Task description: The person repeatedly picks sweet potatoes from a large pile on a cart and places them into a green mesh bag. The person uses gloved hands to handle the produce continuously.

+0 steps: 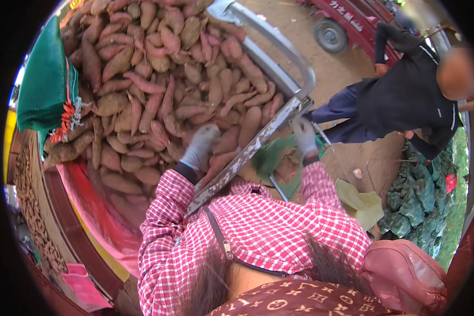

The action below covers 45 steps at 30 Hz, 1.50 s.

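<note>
A big heap of sweet potatoes [142, 79] fills the bed in front of me. My left hand [202, 143], in a pale glove, is over the near part of the heap; its fingers are blurred, so what it holds cannot be told. Across the worn metal edge [237, 162] of the bed, my right hand [303, 132], also gloved, is at the rim of a green mesh bag [266, 156] that hangs open on a metal frame [278, 187]. Some sweet potatoes [287, 168] lie inside the bag. Whether the right fingers grip the rim is unclear.
Folded green mesh bags [47, 83] rest at the heap's left. A bent metal rail [304, 67] rises at the bed's corner. A person in dark clothes [395, 94] stands at the right, near filled green bags [414, 201]. A red vehicle [351, 19] is beyond.
</note>
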{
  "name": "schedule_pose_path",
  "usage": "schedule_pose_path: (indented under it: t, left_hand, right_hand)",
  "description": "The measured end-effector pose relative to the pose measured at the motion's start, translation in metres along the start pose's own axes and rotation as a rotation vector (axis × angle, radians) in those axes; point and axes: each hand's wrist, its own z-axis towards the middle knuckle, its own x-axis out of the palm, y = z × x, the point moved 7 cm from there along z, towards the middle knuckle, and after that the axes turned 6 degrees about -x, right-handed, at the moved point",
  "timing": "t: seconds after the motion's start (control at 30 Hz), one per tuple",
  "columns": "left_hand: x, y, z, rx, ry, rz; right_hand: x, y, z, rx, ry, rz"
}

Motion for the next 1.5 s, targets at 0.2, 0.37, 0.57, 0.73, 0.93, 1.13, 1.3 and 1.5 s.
schedule_pose_path:
  t: [0.2, 0.37, 0.57, 0.73, 0.93, 1.13, 1.3, 1.5]
  left_hand:
    - [-0.109, -0.018, -0.018, 0.092, -0.351, -0.252]
    - [-0.108, -0.035, -0.088, 0.196, -0.378, -0.231]
    - [-0.156, -0.021, -0.154, 0.372, -0.520, -0.021]
    - [-0.189, -0.008, -0.183, 0.367, -0.546, -0.223]
    - [-0.242, -0.041, -0.163, 0.627, -0.787, 0.010]
    - [-0.256, -0.130, -0.098, 0.542, -1.192, 0.308]
    - [-0.318, -0.197, -0.065, 0.496, -1.151, 0.525]
    - [-0.363, -0.281, -0.036, 0.386, -0.861, -0.038]
  right_hand:
    - [0.127, 0.091, 0.177, -0.173, 0.270, -0.232]
    - [0.188, 0.103, 0.205, 0.158, 0.297, -0.935]
    - [0.203, 0.034, 0.230, 0.345, 0.344, -0.984]
    - [0.166, 0.039, 0.206, 0.281, 0.526, -0.785]
    - [0.155, 0.061, 0.067, 0.522, 0.554, 0.626]
    - [0.052, 0.131, -0.011, 0.551, 0.382, 0.970]
    - [-0.044, 0.111, -0.047, 0.451, 0.093, 0.794]
    - [-0.088, -0.003, -0.096, 0.656, -0.252, 0.406]
